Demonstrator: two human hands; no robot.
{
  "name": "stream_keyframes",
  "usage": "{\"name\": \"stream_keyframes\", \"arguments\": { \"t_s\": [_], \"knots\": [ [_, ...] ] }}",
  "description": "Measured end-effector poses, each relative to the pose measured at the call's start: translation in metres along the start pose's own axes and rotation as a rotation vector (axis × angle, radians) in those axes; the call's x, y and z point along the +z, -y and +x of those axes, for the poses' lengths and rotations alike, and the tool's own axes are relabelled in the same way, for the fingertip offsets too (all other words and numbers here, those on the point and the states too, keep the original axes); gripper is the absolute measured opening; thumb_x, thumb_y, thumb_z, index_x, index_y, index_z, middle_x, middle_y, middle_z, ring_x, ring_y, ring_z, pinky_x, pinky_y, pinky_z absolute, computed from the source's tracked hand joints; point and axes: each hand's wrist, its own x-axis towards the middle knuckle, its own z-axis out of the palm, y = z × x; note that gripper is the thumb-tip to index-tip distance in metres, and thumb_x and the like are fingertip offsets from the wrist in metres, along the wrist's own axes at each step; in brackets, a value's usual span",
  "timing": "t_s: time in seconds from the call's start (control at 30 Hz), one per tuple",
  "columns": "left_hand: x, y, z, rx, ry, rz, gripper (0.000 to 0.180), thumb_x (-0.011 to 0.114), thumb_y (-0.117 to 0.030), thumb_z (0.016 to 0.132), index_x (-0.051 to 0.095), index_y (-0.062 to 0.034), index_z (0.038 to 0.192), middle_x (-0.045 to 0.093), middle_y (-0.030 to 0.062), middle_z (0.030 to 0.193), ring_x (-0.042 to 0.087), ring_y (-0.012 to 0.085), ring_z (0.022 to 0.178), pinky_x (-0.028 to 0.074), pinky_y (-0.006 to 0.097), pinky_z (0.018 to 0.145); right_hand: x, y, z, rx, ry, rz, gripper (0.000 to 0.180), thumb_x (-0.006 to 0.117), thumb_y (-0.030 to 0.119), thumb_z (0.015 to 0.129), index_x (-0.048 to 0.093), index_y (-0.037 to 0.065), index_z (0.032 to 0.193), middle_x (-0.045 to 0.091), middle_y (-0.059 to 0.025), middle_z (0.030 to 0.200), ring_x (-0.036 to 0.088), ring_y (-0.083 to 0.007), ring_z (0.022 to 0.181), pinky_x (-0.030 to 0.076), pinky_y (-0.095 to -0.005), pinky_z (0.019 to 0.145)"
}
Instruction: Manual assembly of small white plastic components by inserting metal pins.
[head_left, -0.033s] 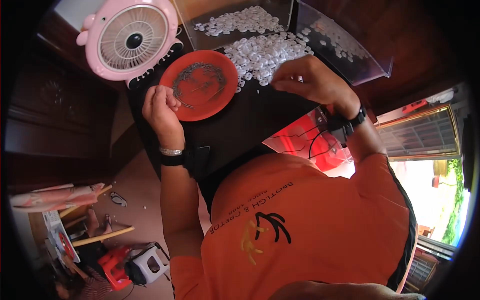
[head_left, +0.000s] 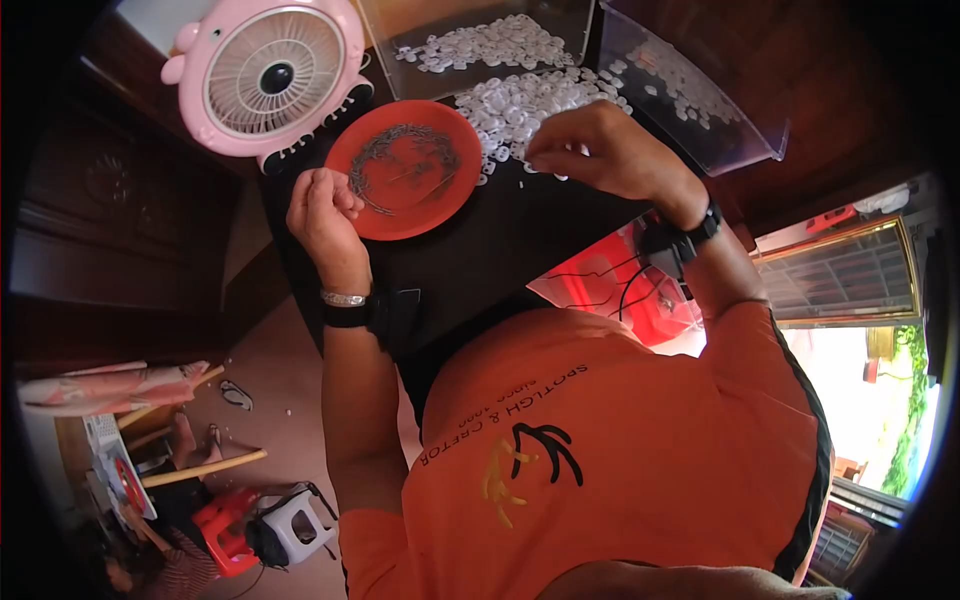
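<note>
A red round plate [head_left: 455, 190] holds a scattered ring of thin grey metal pins [head_left: 378, 150]. My left hand [head_left: 327, 215] is closed at the plate's left rim, its fingers curled; anything inside them is hidden. Just beyond and to the right of the plate lies a heap of small white plastic pieces with holes [head_left: 510, 105]. Over the heap's near right edge is my right hand [head_left: 615, 155], thumb and fingers drawn together. What they hold, if anything, I cannot make out.
A pink fan [head_left: 275, 80] stands at the far left. Behind the heap is a clear bin [head_left: 400, 75] with more white pieces, and another clear bin [head_left: 735, 140] sits to its right. A red container [head_left: 600, 270] is below the black tabletop [head_left: 450, 260]. Another person [head_left: 180, 560] is at lower left.
My right hand has shifted slightly left along the near edge of the white heap. My left hand stays by the plate's rim.
</note>
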Motion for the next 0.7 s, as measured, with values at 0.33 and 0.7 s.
{"name": "stream_keyframes", "arguments": {
  "t_s": [0.33,0.7],
  "knots": [
    [-0.005,0.006,0.0,-0.056,-0.085,-0.078,0.02,0.051,-0.014,0.088,0.053,-0.0042,0.071,0.045,-0.0012,0.058,0.042,0.0077,0.048,0.035,0.021,0.045,0.072,-0.01,0.117,-0.199,0.254,-0.155,0.018,0.065,0.015,0.072,0.067,0.004,0.086,0.065,-0.0119,0.075,0.063,-0.0277,0.071,0.049,-0.035,0.065],
    [-0.001,0.003,0.001,-0.066,-0.012,-0.053,0.021,0.05,-0.014,0.089,0.052,-0.0038,0.071,0.045,-0.0009,0.06,0.042,0.0074,0.051,0.035,0.022,0.049,0.11,-0.022,0.119,-0.286,0.194,-0.426,0.014,0.058,0.015,0.075,0.061,0.004,0.081,0.06,-0.0128,0.082,0.06,-0.0341,0.08,0.048,-0.0428,0.068]
  ]
}}
